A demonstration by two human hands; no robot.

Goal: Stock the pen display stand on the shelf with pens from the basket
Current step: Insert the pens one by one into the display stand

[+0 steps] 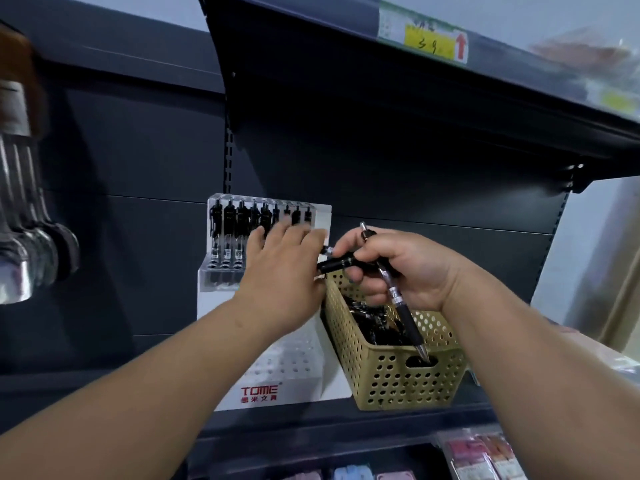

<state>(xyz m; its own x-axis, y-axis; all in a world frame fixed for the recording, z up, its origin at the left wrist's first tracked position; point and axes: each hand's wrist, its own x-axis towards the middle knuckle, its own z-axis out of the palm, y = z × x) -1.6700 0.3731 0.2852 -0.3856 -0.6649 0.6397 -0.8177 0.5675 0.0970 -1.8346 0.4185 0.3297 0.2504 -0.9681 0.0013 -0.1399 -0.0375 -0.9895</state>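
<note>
Gripping two black plastic click pens [401,299] in our curled right hand [412,271] above the tan perforated plastic basket [398,382], we had our left hand [280,275] straight-fingered, nearer the white tiered display stand [294,365] lying leftward; one pen pointed crosswise toward it.

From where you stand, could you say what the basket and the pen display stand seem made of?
Basket: likely moulded plastic, matte tan, walls perforated with round holes. Pen display stand: apparently white and clear acrylic, glossy, see-through top.
</note>
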